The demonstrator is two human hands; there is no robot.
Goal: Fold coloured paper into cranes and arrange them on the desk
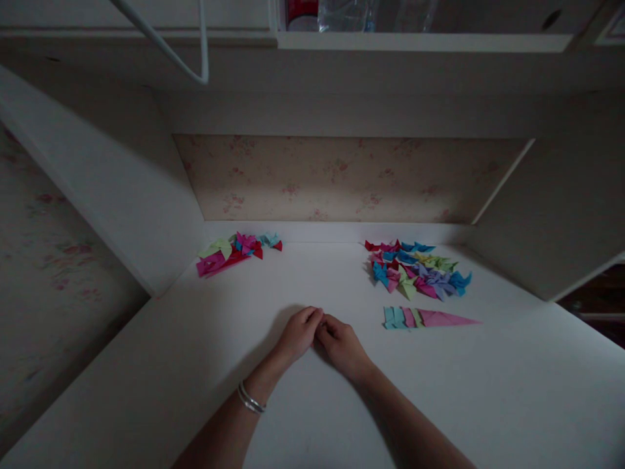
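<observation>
My left hand (299, 333) and my right hand (342, 345) rest together on the white desk (312, 404), fingertips meeting in the middle. Both have their fingers curled and pressed together; whatever lies between them is hidden. A silver bracelet (250, 398) circles my left wrist. To the right of my hands lies a flat row of folded papers (424, 318), blue, pink and green, ending in a long pink point. Behind it sits a pile of colourful folded paper pieces (420, 268). A second, smaller pile of folded pieces (234, 253) lies at the back left.
The desk sits in a recess: a slanted white panel (97, 189) on the left, another (561, 208) on the right, floral wallpaper (342, 179) behind. A shelf (420, 40) with a clear bottle hangs overhead. A white cable (195, 65) loops at the upper left.
</observation>
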